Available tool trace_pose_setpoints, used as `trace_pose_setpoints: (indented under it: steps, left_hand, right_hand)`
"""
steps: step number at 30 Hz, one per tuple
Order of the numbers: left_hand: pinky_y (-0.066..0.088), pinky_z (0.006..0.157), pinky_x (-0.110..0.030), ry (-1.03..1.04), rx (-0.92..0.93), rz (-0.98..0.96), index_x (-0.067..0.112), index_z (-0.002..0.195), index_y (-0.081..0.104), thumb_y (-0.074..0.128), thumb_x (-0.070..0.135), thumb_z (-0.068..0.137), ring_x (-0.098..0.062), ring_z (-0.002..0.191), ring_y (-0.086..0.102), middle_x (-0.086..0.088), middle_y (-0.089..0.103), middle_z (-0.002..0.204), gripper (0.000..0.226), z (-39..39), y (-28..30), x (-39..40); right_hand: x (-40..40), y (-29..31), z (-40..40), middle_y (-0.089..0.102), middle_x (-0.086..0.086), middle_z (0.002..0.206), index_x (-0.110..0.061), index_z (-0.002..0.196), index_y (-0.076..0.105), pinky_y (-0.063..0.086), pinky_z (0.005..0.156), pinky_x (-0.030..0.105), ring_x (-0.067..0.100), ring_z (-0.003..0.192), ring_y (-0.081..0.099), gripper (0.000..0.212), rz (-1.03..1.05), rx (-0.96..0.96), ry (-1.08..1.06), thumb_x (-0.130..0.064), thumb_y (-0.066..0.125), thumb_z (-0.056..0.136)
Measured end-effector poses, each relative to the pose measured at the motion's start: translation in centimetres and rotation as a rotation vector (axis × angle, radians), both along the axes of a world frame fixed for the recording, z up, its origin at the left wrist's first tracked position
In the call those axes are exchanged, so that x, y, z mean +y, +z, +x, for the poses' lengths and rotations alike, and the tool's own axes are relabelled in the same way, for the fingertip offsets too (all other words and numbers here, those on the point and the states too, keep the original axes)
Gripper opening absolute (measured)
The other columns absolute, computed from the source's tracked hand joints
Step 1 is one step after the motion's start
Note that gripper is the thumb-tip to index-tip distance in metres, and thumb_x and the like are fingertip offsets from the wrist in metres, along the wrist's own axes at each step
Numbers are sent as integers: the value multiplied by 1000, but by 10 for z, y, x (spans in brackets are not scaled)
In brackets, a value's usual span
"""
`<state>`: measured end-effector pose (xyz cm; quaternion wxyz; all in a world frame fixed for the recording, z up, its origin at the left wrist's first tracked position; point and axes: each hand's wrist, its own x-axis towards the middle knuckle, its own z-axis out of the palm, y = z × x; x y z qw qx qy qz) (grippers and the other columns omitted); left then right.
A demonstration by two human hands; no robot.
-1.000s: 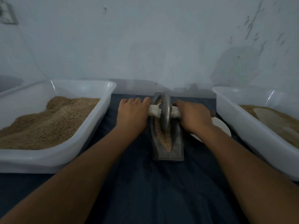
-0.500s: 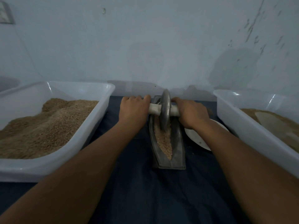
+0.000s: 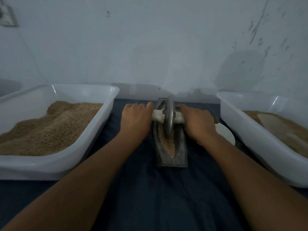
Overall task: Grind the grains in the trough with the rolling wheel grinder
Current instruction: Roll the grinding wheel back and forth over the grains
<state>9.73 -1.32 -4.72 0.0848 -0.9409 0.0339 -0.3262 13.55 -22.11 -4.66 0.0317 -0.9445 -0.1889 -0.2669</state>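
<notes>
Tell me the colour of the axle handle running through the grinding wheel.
White, or off-white: the axle handle shows best in the head view, either side of the grey wheel.

From where I stand, no lettering, label, brand, number or sign can be read on anything here.

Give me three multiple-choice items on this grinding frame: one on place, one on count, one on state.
1. Where does the wheel sit in the trough?
A. far half
B. near tip
C. outside it

2. How many white tubs hold grain?
A. one
B. two
C. four

3. What are the hands doing?
A. hanging idle
B. scooping grain
C. gripping the axle

Answers:
1 A: the wheel stands toward the wall end, with grains lying exposed on the near side.
2 B: a left tub and a right tub.
3 C: the left hand and right hand each curl round an end of the white axle.
</notes>
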Motion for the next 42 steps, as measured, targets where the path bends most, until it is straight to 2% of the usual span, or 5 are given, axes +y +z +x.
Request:
trace_pose_setpoints:
  steps: [10,16,25,33,42]
  left_hand:
    - [33,73,-31,16,22,36,23,98,52,57,26,87,-19,78,56,3,60,87,12,-31,5,-4]
    - [32,69,-32,117,135,51,26,95,52,63,28,89,-16,66,41,6,33,65,13,-45,16,-10]
    - [32,66,-33,105,169,56,24,100,48,63,26,89,-17,66,40,5,31,66,18,-57,19,-10]
    - [32,67,-34,47,110,62,21,92,33,67,20,83,-19,66,42,4,36,68,35,-35,14,-9]
    - [33,68,-35,41,108,30,19,109,46,65,22,85,-23,79,62,-1,63,89,30,-9,8,-3]
  right_hand:
    - [-4,-10,-31,65,-3,121,-32,137,52,35,83,38,25,106,61,45,96,-46,35,-34,59,93]
    - [-5,-5,-48,69,-5,107,-29,124,62,25,74,33,22,96,64,34,79,-77,31,-28,62,89]
    - [-6,0,-54,70,-3,100,-25,117,65,40,79,38,22,92,66,31,76,-65,42,-20,66,86]
    - [-5,-4,-38,67,1,105,-25,122,60,43,76,38,26,91,64,35,90,-22,27,-22,62,87]
    - [2,-2,-11,64,0,112,-29,128,53,38,79,39,26,98,62,38,54,-7,-2,-26,60,91]
